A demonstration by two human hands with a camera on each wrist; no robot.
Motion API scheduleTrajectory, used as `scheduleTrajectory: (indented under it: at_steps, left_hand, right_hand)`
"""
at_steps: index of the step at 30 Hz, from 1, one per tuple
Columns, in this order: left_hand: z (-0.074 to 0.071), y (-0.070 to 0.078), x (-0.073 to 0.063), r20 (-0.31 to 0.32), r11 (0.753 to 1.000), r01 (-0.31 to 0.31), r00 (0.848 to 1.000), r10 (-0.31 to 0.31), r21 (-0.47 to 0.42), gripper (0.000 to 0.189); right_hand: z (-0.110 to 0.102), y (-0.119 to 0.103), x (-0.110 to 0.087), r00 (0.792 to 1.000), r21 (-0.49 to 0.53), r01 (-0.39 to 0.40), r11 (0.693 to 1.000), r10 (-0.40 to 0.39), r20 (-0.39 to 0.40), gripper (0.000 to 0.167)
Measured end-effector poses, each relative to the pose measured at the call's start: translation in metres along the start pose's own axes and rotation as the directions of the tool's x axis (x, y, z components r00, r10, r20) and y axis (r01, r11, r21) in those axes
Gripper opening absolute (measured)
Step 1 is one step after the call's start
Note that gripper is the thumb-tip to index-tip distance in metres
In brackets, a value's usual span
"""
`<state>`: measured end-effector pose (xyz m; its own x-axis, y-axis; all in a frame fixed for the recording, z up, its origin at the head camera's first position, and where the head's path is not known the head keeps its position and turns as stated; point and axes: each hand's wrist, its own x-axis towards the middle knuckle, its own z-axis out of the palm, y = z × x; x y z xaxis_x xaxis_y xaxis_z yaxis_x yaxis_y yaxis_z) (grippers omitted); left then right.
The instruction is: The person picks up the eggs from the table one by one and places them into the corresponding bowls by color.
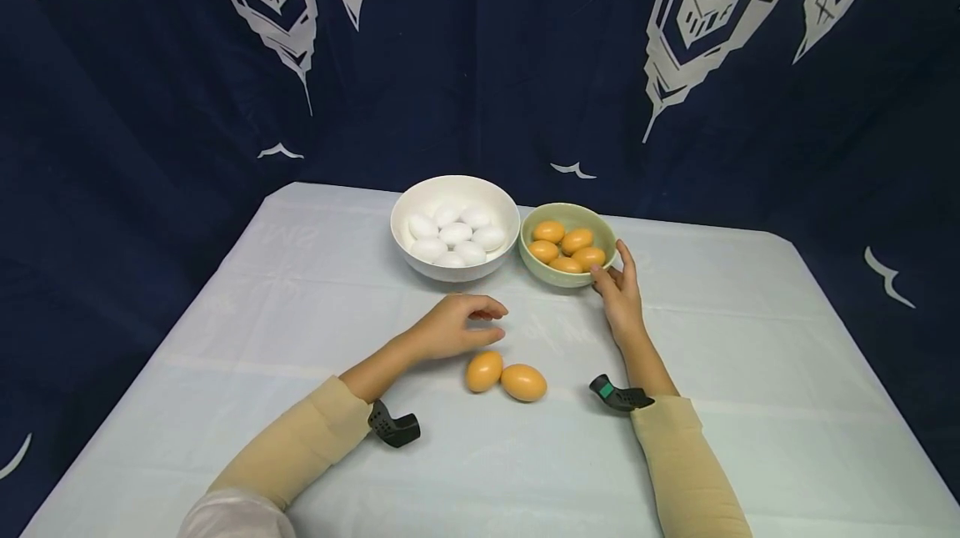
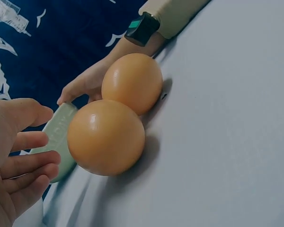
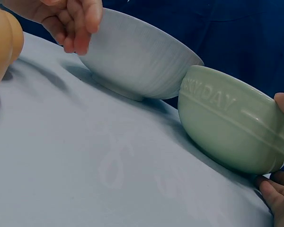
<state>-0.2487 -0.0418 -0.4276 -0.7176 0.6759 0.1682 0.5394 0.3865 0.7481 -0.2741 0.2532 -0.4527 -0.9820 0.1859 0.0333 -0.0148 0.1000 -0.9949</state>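
Observation:
A light green bowl (image 1: pixel 567 279) holds several orange-brown eggs (image 1: pixel 577 239). My right hand (image 1: pixel 621 296) grips its right side, the thumb at the rim and other fingers low by the base, as the right wrist view shows. Two more orange-brown eggs, one on the left (image 1: pixel 484 371) and one on the right (image 1: pixel 523 383), lie side by side on the table. Just above them hovers my left hand (image 1: pixel 459 326), its fingers loosely bent with nothing between them. In the left wrist view the left hand (image 2: pixel 19 161) is apart from both eggs.
A larger white bowl (image 1: pixel 455 273) with several white eggs (image 1: pixel 455 234) stands left of the green bowl, close against it. Both stand near the back edge of the white-covered table (image 1: pixel 300 338). Behind hangs a dark blue patterned curtain (image 1: pixel 465 87).

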Motion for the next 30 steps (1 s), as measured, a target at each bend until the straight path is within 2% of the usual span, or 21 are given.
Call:
scheduleTrajectory:
  at_steps: [4,10,17,21,25,30]
  left_hand:
    - [0.001,0.000,-0.006,0.016,1.000,0.019,1.000,-0.018,-0.025,0.035]
    - [0.003,0.001,-0.015,0.045,0.997,0.068,0.997,-0.067,-0.023,0.036]
    - [0.005,0.004,-0.021,0.063,0.997,0.078,0.995,-0.076,-0.028,0.039]
    - [0.005,0.006,-0.025,0.118,0.994,0.107,0.988,-0.102,-0.033,0.047]
    - [0.006,0.007,-0.028,0.176,0.993,0.115,0.978,-0.110,-0.014,0.056]
    - [0.008,0.006,-0.029,0.203,0.995,0.099,0.974,-0.098,0.005,0.061]
  right_hand:
    - [0.002,-0.014,-0.008,1.000,0.000,-0.012,1.000,0.012,0.012,0.070]
    - [-0.002,0.009,0.005,1.000,0.006,-0.004,1.000,0.004,0.002,0.071]
    - [-0.003,0.011,0.008,1.000,-0.005,0.000,1.000,0.000,-0.011,0.070]
    - [-0.004,0.010,0.008,1.000,0.000,-0.015,1.000,0.015,-0.004,0.071]
    - [-0.003,0.002,0.002,1.000,0.008,-0.022,1.000,0.022,0.000,0.071]
    - [0.001,-0.016,-0.010,1.000,-0.005,-0.014,1.000,0.015,0.013,0.070]
